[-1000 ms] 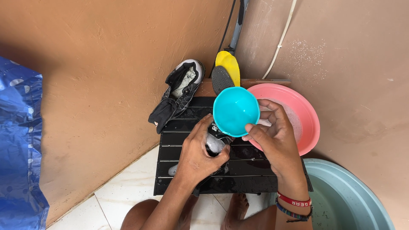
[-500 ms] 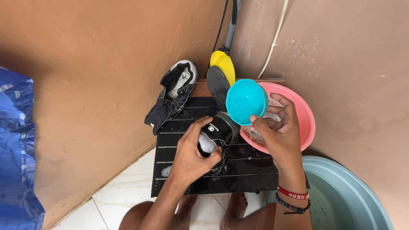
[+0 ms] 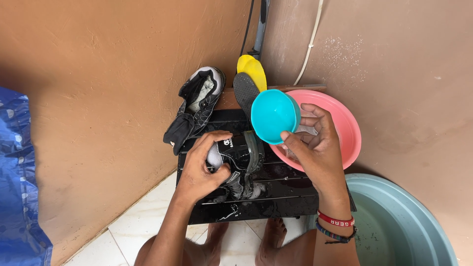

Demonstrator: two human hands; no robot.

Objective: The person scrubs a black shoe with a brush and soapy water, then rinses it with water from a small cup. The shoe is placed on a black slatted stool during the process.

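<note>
shoe [image 3: 241, 160] lies on the black slatted stand [image 3: 276, 207], gripped at the heel by the left hand [image 3: 202, 170]. right hand [image 3: 315, 148] fingers clasp the tilted teal bowl [image 3: 273, 116] above it. risk: wet grip slips, or the bowl's contents miss the shoe.

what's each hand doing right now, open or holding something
Left hand: closed around the black shoe on the black slatted stand.
Right hand: holding the turquoise bowl over the pink basin.
</note>
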